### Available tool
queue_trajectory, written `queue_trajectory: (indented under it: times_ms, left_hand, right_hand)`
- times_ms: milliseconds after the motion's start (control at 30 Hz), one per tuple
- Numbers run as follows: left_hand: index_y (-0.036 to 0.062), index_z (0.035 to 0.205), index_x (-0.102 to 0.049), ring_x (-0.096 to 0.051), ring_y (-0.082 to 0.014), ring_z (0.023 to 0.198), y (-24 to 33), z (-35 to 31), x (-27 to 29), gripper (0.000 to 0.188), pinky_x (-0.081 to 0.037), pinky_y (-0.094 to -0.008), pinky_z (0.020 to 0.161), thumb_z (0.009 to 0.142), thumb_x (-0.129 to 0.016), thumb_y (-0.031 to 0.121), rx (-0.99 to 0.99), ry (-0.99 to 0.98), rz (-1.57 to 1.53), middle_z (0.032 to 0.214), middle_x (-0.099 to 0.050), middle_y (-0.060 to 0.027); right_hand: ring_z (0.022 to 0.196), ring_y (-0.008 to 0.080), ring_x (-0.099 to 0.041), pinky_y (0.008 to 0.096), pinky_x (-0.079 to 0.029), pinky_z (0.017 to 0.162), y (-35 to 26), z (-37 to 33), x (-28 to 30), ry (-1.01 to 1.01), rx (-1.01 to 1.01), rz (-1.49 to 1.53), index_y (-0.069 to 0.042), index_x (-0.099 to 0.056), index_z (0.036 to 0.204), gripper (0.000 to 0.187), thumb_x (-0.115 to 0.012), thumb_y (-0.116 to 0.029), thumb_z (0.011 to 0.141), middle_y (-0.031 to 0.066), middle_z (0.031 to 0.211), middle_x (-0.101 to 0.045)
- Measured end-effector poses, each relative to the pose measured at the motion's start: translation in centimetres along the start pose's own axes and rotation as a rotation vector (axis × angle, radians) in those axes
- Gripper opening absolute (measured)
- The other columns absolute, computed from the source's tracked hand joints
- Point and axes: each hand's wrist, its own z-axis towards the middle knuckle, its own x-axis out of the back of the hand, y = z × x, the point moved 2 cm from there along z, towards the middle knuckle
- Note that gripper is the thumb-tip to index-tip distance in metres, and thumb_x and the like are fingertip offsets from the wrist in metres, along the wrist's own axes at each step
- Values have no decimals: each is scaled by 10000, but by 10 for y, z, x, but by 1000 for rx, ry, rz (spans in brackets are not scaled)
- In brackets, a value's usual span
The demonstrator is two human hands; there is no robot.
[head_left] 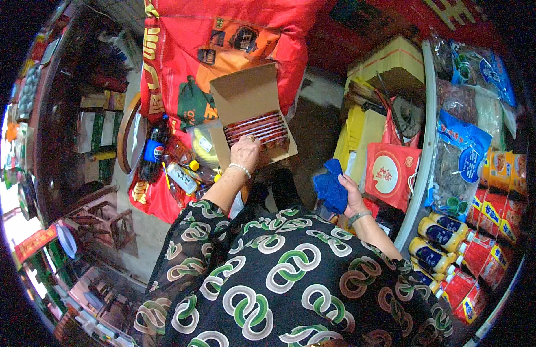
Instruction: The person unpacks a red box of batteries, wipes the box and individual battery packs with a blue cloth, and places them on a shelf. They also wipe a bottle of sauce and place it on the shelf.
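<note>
An open cardboard box (245,92) stands ahead of me with its flap raised. Inside it is a row of thin, red-and-silver packets (259,128), lined up on edge. My left hand (245,155), with a beaded bracelet at the wrist, reaches into the near left part of the box against the packets. Its fingers curl downward and their tips are hidden, so what they pinch does not show. To the right, away from the box, my right hand (352,198) is closed on a bunched blue cloth (331,188).
Red packaging (181,52) lies under the box. Left of it are a dark cola bottle (153,153) and other bottles. A red paper bag (392,173) stands at right, before a shelf edge (421,191) with bagged goods and yellow-capped bottles (433,243). A wooden stool (106,225) is at left.
</note>
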Motion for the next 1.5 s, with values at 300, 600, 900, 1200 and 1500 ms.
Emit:
queue_trajectory:
  times_ms: [300,600,900,1200,1500]
  left_hand:
    - [48,781,-578,-533,-234,820,10,-10,12,123,-470,-337,640,686,-514,91,20,41,42,797,-567,-103]
    - [42,822,-553,-556,-268,796,16,-31,27,137,-461,-358,658,755,-461,118,-42,-218,-11,809,-571,-141]
    - [59,804,-570,-558,-235,797,13,-40,25,132,-441,-347,670,727,-490,130,-40,-237,52,808,-580,-103]
    - [55,867,-565,-550,-270,806,14,-58,81,203,-452,-350,693,666,-578,75,11,294,-339,871,-573,-106]
    - [17,1058,-496,-565,-294,827,-31,-99,45,333,-448,-355,713,768,-565,164,580,354,-676,907,-564,-177]
  right_hand:
    - [879,239,-578,358,-482,769,7,5,8,-46,-9,-39,-26,-425,1152,433,-524,-275,812,144,1021,-556]
    - [824,225,-594,334,-493,726,2,18,10,0,-37,-60,2,-511,1036,363,-484,-296,830,131,939,-591]
    - [756,122,-560,251,-455,691,-26,30,-13,-91,-82,-667,-42,-536,935,237,-601,-66,708,90,919,-594]
    - [997,178,-509,272,-407,823,-29,75,-43,-225,390,-1142,-86,-400,1221,720,-528,100,538,117,1067,-540]
    - [766,324,-580,386,-454,698,-26,72,-60,-185,177,-1533,-200,-256,1313,716,-496,-31,660,187,830,-597]
